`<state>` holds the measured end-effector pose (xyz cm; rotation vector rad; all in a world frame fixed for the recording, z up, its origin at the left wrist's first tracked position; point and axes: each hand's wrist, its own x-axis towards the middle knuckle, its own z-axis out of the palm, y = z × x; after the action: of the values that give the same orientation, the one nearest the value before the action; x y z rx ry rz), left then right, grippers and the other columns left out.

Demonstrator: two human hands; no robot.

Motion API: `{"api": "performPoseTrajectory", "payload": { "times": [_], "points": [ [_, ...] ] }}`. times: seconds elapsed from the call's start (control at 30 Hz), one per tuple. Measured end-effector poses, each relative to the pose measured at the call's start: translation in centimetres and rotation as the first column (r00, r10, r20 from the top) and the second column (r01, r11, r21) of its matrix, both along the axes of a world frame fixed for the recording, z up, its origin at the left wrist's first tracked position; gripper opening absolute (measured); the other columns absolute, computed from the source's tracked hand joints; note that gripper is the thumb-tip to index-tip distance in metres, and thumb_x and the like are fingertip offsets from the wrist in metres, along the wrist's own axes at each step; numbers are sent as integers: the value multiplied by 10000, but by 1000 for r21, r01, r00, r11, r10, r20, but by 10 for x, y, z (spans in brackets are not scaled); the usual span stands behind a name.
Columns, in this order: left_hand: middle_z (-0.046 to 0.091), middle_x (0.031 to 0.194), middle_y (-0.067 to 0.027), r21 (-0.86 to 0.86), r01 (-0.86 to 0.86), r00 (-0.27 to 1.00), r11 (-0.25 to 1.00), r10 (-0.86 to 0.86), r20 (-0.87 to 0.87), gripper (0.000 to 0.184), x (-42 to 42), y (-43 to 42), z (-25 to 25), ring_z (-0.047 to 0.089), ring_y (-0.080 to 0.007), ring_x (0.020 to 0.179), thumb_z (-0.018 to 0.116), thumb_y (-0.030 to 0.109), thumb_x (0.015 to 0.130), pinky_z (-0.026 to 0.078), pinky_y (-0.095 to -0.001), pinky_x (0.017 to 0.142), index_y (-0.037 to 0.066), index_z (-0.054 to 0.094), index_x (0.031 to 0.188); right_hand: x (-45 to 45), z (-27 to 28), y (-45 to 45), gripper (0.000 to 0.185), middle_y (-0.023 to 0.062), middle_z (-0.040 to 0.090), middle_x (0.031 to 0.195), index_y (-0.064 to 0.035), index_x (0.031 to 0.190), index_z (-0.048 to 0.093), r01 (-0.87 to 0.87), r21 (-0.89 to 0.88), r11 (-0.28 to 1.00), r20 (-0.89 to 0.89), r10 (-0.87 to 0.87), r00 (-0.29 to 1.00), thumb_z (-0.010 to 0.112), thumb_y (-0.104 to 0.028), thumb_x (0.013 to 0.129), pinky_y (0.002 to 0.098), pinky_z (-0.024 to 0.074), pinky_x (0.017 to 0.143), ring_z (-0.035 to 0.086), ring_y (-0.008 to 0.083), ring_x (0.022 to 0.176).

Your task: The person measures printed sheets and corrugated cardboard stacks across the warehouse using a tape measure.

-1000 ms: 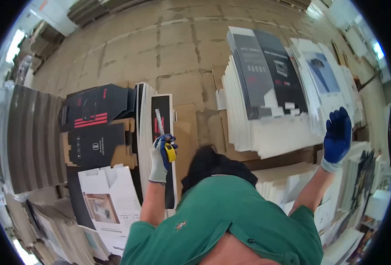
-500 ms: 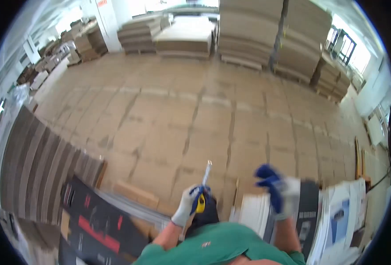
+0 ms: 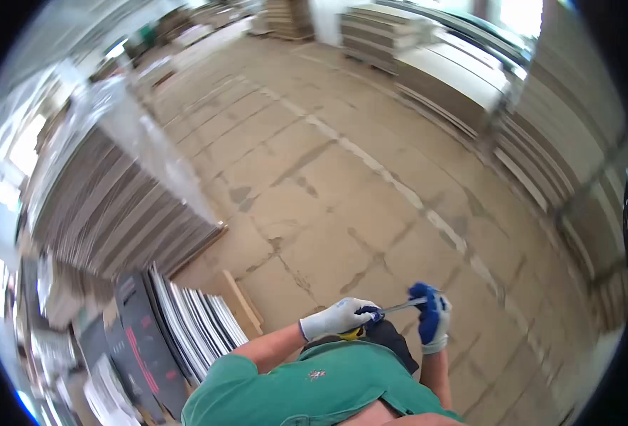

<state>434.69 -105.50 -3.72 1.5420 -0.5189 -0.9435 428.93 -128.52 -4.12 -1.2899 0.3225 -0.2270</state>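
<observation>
Tape measure, seen in the head view, sits in front of the green shirt, held above the floor, its yellow case partly covered by the left hand. That hand, in a white and blue glove, is closed around the case, and the pale blade runs from it to the right. At the blade's other end the right hand, gloved alike and slightly blurred, has its fingers curled on the strip. Near the floor's lower left corner lie dark printed cardboard sheets, with a row of pale and dark sheet edges just beside them. Beyond these, along the floor's left edge, stands a film-wrapped stack; a pale-topped stack and tall brown stacks line the far right edge.
</observation>
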Motion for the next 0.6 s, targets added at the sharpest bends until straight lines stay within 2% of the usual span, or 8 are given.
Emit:
{"api": "performPoseTrajectory", "payload": {
  "times": [0.07,0.13,0.17,0.2,0.3,0.47,0.57,0.6],
  "points": [
    [652,845,-33,-4,-65,998,998,65,10,237,34,-11,1,581,-95,754,521,150,900,473,-254,694,30,608,1086,64,5,-45,303,108,656,954,20,1024,619,-57,13,998,13,57,998,457,-221,937,330,495,765,627,194,844],
    [656,851,-39,61,-176,962,983,158,224,262,66,-2,-17,579,-100,757,530,145,888,471,-259,704,28,603,1111,134,16,-72,319,98,651,979,-4,1075,601,37,197,980,-13,-35,999,456,-254,939,344,488,783,626,202,878],
    [658,854,-42,85,-228,928,970,190,320,275,83,1,-12,578,-103,759,535,143,882,470,-262,709,28,600,1124,165,24,-79,319,98,651,979,-4,1075,601,2,193,981,-10,0,1000,456,-254,939,344,488,783,626,202,878],
    [658,854,-42,78,-264,920,961,227,319,275,102,4,-9,578,-103,759,535,143,882,470,-262,709,28,600,1124,197,30,-85,322,102,648,983,3,1078,595,-35,194,980,-11,38,999,469,-257,936,340,493,774,627,210,883],
    [665,938,-84,173,-330,943,928,332,18,292,156,7,18,598,-164,827,545,149,863,466,-309,798,39,611,1124,295,27,-93,333,108,642,991,17,1085,583,-161,203,966,-23,169,985,494,-264,929,331,504,754,629,225,892],
    [665,874,-47,185,-488,867,853,498,-10,292,260,25,-19,554,-92,744,543,141,875,464,-263,711,39,602,1142,441,10,-63,321,98,638,1002,6,1100,581,-370,210,905,-66,391,918,508,-248,918,323,499,760,626,198,889],
    [666,865,-42,232,-543,837,807,501,220,277,340,51,-27,554,-83,726,535,138,880,461,-247,682,39,614,1126,539,13,-29,315,91,640,990,1,1109,584,-517,162,840,-67,532,844,515,-234,911,316,496,762,624,183,876],
    [666,865,-42,231,-562,825,794,518,224,277,367,60,-26,554,-83,726,535,138,880,461,-247,682,39,614,1126,565,17,-23,314,88,641,981,-1,1114,586,-569,76,819,-125,574,809,519,-229,907,309,493,762,622,178,870]
  ]
}}
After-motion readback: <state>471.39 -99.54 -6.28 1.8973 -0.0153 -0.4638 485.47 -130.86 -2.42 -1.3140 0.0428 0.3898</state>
